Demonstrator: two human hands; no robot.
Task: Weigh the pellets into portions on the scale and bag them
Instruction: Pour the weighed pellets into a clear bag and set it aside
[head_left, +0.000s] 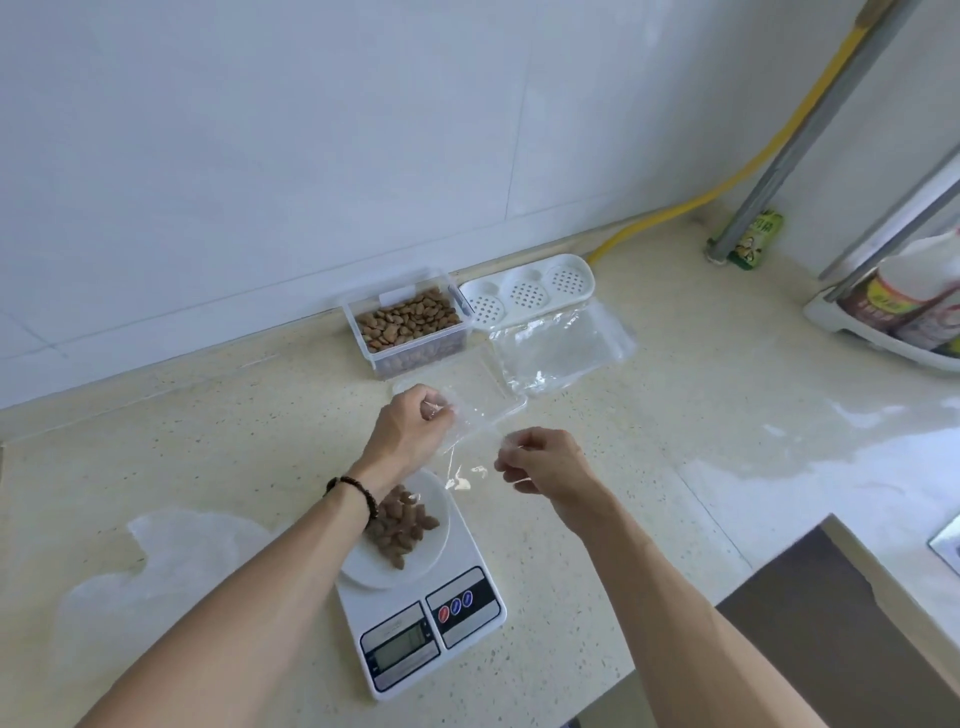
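Pellets (402, 522) are heaped on a white dish (410, 551), which is set on the platform of a white scale (423, 621) on the counter (208, 467), nearest to the viewer and just below the held bag. Under the left forearm, which wears a dark bead bracelet (356, 491), part of the dish is hidden. A grey display and three coloured buttons are seen on the scale's front.

Above the dish, a clear bag (470, 441) is held in the air between both hands. Its left upper edge is pinched by the curled fingers of the left hand (410, 428), and its right edge is pinched between thumb and fingertips of the right hand (540, 460); whether its mouth is parted cannot be told.

Just beyond the hands, a clear lid (493, 389) is laid flat on the counter. Behind it, to the right of the grip, a pile of clear bags (561, 348) is spread. Farther back, against the wall, a clear tub (410, 322) filled with brown pellets is placed, with a white perforated tray (524, 291) beside it on the right. A yellow hose (753, 161) is run up the wall at the far right.
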